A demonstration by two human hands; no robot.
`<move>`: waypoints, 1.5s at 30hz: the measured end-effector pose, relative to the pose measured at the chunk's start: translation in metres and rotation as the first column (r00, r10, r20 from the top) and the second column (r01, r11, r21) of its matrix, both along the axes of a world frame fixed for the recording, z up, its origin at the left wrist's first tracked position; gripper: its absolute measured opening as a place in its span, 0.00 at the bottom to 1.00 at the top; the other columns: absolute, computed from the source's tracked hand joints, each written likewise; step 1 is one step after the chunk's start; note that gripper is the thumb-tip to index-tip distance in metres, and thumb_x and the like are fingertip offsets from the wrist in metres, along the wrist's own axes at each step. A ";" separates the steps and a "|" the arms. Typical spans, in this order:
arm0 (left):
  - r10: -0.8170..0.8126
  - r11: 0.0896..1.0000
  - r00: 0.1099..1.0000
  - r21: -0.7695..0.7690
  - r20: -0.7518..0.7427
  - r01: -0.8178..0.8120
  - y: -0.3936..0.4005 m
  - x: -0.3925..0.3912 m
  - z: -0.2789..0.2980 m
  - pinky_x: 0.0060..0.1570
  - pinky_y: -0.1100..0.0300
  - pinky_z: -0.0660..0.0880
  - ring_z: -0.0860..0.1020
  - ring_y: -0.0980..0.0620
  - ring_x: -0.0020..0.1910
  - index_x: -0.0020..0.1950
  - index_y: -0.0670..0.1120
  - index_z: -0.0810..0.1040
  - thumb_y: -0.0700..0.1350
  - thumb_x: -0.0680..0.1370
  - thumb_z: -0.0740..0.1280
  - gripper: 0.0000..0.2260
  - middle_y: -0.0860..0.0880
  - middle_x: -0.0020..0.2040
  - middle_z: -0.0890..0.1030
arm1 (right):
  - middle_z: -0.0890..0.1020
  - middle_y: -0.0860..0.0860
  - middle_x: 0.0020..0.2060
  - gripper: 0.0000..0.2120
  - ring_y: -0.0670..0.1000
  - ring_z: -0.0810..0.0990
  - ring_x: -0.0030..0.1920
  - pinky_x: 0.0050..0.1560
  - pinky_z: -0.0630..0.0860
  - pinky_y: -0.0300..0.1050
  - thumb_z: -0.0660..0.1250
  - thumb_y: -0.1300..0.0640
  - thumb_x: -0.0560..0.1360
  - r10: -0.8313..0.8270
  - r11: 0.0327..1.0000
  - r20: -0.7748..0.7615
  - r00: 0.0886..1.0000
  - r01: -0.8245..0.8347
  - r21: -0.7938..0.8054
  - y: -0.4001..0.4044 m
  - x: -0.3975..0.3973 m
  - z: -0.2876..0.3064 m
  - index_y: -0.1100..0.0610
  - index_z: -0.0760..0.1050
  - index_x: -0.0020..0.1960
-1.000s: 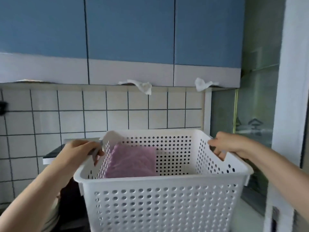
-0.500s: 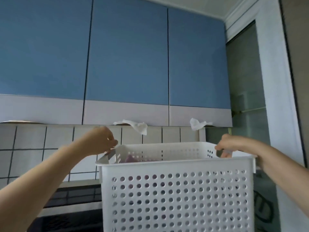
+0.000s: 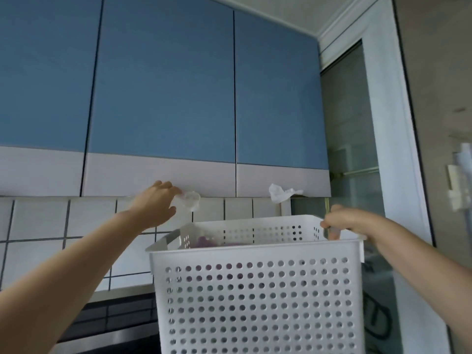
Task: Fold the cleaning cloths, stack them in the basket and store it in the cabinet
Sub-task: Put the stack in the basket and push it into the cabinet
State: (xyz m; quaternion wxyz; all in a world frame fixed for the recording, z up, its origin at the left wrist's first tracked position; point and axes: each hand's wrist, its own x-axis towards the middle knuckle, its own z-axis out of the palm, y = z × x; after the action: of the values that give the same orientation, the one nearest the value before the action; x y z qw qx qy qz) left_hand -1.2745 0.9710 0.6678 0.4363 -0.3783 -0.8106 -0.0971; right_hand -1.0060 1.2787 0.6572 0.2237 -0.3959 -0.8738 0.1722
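The white perforated plastic basket point(image 3: 255, 297) is cut off by the lower frame edge; its base is not visible. The purple cloth point(image 3: 204, 242) inside shows only as a sliver above the near rim and as tints through the holes; its fold cannot be judged. Right hand point(image 3: 342, 222) fingertips are hidden behind the rim. Left hand point(image 3: 155, 206) fingertips meet a crumpled white paper scrap point(image 3: 190, 200), blurred; grip cannot be determined. Both forearms run out of frame

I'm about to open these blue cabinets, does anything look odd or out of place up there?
Yes. Two crumpled white scraps stick out from under the closed cabinet doors: one at the left hand, another further right. They look wedged in. The right hand grips the basket.
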 end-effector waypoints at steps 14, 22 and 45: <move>-0.271 0.880 0.963 0.406 0.001 0.247 -0.042 0.068 -0.008 0.43 0.55 0.68 0.74 0.47 0.45 0.44 0.45 0.77 0.47 0.70 0.74 0.10 0.49 0.42 0.78 | 0.71 0.50 0.39 0.21 0.48 0.72 0.36 0.32 0.67 0.41 0.64 0.58 0.77 0.057 0.998 0.034 0.998 -0.057 -0.004 -0.013 -0.009 -0.011 0.64 0.64 0.66; -0.303 0.626 0.952 0.745 -0.037 0.228 -0.103 0.107 -0.035 0.36 0.59 0.67 0.73 0.47 0.39 0.43 0.45 0.73 0.42 0.71 0.73 0.09 0.50 0.40 0.77 | 0.76 0.57 0.44 0.18 0.52 0.76 0.38 0.36 0.74 0.41 0.63 0.64 0.77 0.238 0.961 -0.149 0.960 -0.255 -0.107 -0.022 -0.016 -0.005 0.69 0.68 0.65; -0.440 0.481 0.856 0.876 0.273 -0.032 -0.183 0.136 -0.067 0.60 0.51 0.69 0.73 0.46 0.62 0.71 0.46 0.64 0.43 0.78 0.63 0.22 0.46 0.65 0.74 | 0.81 0.60 0.51 0.09 0.55 0.77 0.44 0.34 0.67 0.40 0.66 0.59 0.75 0.281 0.951 -0.189 0.941 -0.300 -0.077 -0.085 -0.019 0.013 0.63 0.75 0.52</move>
State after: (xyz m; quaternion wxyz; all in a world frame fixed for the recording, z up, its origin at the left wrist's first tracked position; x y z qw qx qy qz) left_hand -1.1385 0.7876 0.6004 0.3422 -0.1738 -0.6798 -0.6249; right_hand -1.0251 1.1936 0.6704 0.2512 -0.2569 -0.8893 0.2831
